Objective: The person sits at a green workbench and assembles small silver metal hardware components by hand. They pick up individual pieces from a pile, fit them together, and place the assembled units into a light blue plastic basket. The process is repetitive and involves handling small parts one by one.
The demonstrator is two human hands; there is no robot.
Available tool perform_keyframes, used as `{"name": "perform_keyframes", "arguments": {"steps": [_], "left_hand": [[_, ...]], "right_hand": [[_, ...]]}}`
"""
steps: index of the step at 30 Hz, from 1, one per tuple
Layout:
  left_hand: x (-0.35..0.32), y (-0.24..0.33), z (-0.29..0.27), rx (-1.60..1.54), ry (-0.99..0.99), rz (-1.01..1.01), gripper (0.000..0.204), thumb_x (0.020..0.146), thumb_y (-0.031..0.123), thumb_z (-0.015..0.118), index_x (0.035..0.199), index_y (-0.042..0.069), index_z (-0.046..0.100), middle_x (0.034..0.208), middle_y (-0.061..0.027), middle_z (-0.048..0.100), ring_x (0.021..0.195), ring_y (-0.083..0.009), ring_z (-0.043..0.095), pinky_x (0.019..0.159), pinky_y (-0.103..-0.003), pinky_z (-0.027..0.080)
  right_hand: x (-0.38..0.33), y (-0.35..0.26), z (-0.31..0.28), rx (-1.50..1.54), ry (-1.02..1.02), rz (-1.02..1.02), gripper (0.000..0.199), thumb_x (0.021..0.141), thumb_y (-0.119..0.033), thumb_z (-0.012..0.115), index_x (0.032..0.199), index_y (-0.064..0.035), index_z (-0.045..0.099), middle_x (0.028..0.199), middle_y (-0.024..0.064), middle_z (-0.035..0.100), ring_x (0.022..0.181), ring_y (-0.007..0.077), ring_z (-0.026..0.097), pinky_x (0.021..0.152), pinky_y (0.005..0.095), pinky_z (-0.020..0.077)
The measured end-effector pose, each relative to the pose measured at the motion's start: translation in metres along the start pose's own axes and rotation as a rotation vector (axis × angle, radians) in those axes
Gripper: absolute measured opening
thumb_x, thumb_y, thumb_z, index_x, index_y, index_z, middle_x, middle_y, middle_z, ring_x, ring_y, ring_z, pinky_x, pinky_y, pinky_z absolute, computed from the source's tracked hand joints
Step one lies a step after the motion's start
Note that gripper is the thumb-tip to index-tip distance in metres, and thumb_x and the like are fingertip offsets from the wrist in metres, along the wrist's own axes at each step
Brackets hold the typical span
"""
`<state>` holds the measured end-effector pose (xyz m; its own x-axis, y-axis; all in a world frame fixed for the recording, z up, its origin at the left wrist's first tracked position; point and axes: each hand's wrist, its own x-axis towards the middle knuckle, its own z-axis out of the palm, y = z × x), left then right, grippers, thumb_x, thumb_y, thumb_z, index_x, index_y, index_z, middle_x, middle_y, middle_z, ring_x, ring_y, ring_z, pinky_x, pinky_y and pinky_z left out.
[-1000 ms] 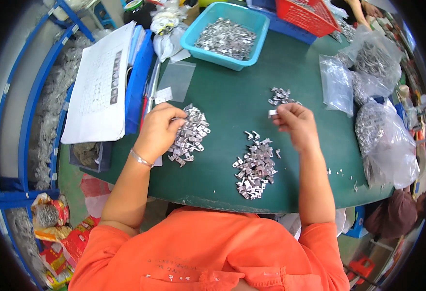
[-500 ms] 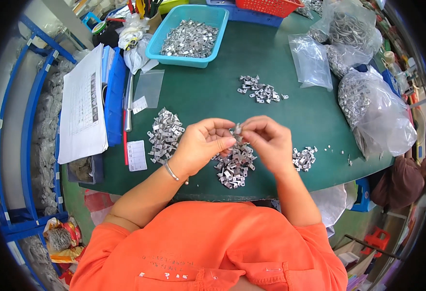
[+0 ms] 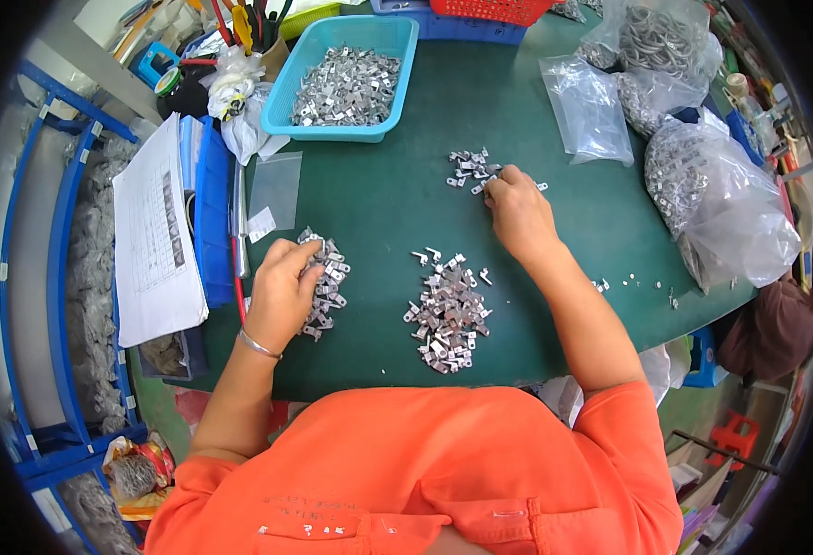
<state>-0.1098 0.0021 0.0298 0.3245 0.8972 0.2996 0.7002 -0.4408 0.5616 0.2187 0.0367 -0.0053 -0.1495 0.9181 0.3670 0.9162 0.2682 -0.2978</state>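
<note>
My left hand, with a bracelet at the wrist, is at the left pile of small silver metal brackets. Its thumb and forefinger are apart, the fingertip touching the pile's top. My right hand reaches to a smaller pile of brackets farther back. Its fingers are bent together at that pile's right side, and whatever is between the tips is hidden. Between my forearms lies a middle heap of metal pieces, which neither hand touches.
A turquoise basket full of brackets stands at the back left. Papers lean on a blue tray at the left. Clear bags of metal parts line the right side. A flat plastic bag lies back right.
My hands have parted from their meeting point above the middle heap. The left went to the left pile, the right forward to the far pile. The middle heap is now uncovered.
</note>
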Motion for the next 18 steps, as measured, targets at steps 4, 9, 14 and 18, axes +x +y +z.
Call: {"name": "perform_keyframes", "arguments": {"steps": [4,9,14,18], "left_hand": [[0.003,0.009,0.000,-0.156,0.046,-0.138,0.027,0.079,-0.006,0.066,0.105,-0.001,0.065,0.084,-0.0046,0.054,0.067,-0.0091,0.055,0.059,-0.022,0.045],[0.026,0.047,0.029,-0.610,-0.168,-0.120,0.017,0.083,-0.004,0.065,0.100,-0.003,0.065,0.092,-0.0055,0.057,0.074,-0.0102,0.062,0.064,-0.021,0.051],[0.048,0.079,0.057,-0.843,-0.400,-0.219,0.012,0.085,-0.002,0.066,0.096,-0.005,0.062,0.092,-0.0046,0.059,0.072,-0.0080,0.062,0.063,-0.020,0.051],[0.052,0.084,0.063,-1.179,-0.422,-0.411,0.009,0.084,-0.002,0.066,0.093,-0.003,0.062,0.089,-0.0036,0.061,0.072,-0.0087,0.061,0.063,-0.020,0.051]], "right_hand": [[0.002,-0.011,-0.017,0.530,-0.208,0.333,0.007,0.084,-0.003,0.061,0.090,0.0002,0.065,0.090,0.0085,0.064,0.079,0.0229,0.063,0.067,0.0357,0.0517],[-0.026,-0.021,-0.020,1.844,-0.379,0.743,0.018,0.090,-0.007,0.063,0.104,0.0034,0.063,0.091,0.0084,0.066,0.077,0.0148,0.064,0.064,0.0266,0.0532],[-0.043,-0.035,-0.021,2.161,-0.340,0.756,0.020,0.090,-0.007,0.063,0.107,0.0032,0.062,0.091,0.0098,0.067,0.079,0.0167,0.065,0.066,0.0284,0.0549],[-0.050,-0.045,-0.024,2.003,-0.238,0.682,0.016,0.089,-0.001,0.061,0.104,0.0035,0.063,0.092,0.0114,0.067,0.080,0.0173,0.066,0.069,0.0288,0.0558]]}}
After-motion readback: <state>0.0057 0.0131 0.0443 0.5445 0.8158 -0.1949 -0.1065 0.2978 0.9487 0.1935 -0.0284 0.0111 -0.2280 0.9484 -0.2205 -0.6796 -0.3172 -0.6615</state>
